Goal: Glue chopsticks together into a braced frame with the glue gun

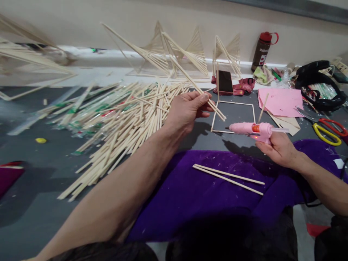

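Observation:
My left hand (187, 108) is closed on a few long wooden sticks (174, 58) that slant up to the left, their lower ends near a square stick frame (233, 117) lying on the grey floor. My right hand (277, 148) grips a pink glue gun (248, 129), its nozzle pointing left toward the frame. Two loose sticks (228, 177) lie on the purple cloth (206, 195) below both hands.
A big heap of sticks (116, 119) covers the floor at left. Finished stick structures (195, 50) stand by the wall. A phone (225, 81), a dark bottle (262, 50), pink paper (280, 101), yellow-handled scissors (326, 132) and a black headset (318, 83) lie at right.

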Tool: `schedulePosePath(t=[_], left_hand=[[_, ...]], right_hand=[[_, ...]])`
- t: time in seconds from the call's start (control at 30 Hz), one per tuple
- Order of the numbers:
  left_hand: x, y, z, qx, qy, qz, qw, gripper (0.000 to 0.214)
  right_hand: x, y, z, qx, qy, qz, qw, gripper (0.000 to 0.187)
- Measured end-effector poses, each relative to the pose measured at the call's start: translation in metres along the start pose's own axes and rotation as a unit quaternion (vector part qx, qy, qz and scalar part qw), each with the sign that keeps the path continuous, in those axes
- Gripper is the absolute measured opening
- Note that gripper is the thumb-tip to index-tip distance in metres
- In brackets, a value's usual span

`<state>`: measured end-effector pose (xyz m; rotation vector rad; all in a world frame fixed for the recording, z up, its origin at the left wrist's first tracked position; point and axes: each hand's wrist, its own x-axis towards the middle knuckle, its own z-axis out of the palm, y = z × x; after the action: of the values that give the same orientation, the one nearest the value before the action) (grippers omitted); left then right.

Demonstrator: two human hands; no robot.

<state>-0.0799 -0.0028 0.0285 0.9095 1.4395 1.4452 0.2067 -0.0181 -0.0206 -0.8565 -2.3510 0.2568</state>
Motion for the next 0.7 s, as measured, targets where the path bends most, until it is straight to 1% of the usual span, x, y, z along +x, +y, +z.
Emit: schedulePosePath(t=[0.1,0.17,0.23,0.33,0.4,0.47,0.57,0.63,0.7], left_hand=[[0.002,-0.001,-0.002,-0.005,-0.003,-0.002,1.0,0.016],[0.003,-0.002,-0.002,-0.001,-0.007,0.002,1.0,0.017],[0.004,-0.003,-0.002,0.002,-0.009,0.003,1.0,0.016],[0.002,-0.001,0.0,0.003,-0.004,-0.008,1.0,0.015],[0.0,0.002,0.002,0.0,0.006,-0.017,1.0,0.021],[-0.004,0.006,0.003,-0.003,-0.001,-0.027,1.0,0.025],[-0.008,0.009,0.004,0.0,-0.018,-0.032,0.999,0.022],[-0.01,0.009,0.004,0.005,-0.018,-0.032,0.999,0.021],[-0.01,0.009,0.004,0.007,-0.018,-0.028,0.999,0.02]], right_hand=[[0.001,-0.005,-0.009,0.092,0.002,0.064,0.994,0.03],[0.003,-0.009,-0.017,0.169,0.018,0.108,0.98,0.029],[0.006,-0.011,-0.024,0.227,0.062,0.133,0.963,0.032],[0.014,-0.005,-0.034,0.289,0.172,0.152,0.929,0.037],[0.018,0.007,-0.042,0.305,0.238,0.166,0.907,0.039],[0.019,0.023,-0.051,0.282,0.273,0.197,0.898,0.042],[0.015,0.045,-0.062,0.248,0.293,0.256,0.887,0.043],[0.01,0.055,-0.064,0.261,0.301,0.283,0.872,0.041],[0.007,0.062,-0.062,0.297,0.305,0.311,0.85,0.039]])
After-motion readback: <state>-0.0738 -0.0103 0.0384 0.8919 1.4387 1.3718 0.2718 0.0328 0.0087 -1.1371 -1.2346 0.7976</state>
